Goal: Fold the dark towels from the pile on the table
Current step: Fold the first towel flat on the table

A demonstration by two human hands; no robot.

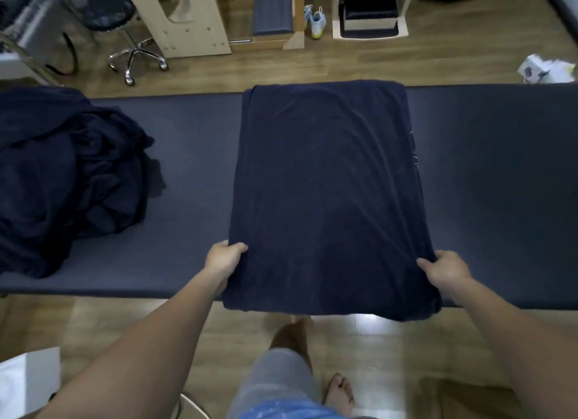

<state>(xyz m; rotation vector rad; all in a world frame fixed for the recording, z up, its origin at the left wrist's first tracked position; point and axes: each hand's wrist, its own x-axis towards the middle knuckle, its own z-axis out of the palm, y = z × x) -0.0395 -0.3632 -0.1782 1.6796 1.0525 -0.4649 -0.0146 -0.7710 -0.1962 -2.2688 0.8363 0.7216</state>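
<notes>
A dark navy towel [328, 193] lies spread across the dark padded table [500, 168], reaching from the far edge to past the near edge, where it hangs over slightly. My left hand [223, 262] grips the towel's left side near the front, thumb on top. On the opposite side, my right hand [447, 270] grips the towel near the front corner. A rumpled pile of dark towels [65, 174] sits at the table's left end.
Beyond the table stand a rolling stool [125, 34], wooden furniture [187, 18], a pair of shoes [316, 21] and a white box [544, 68] on the wooden floor. My legs and bare feet [339, 393] are below the near edge.
</notes>
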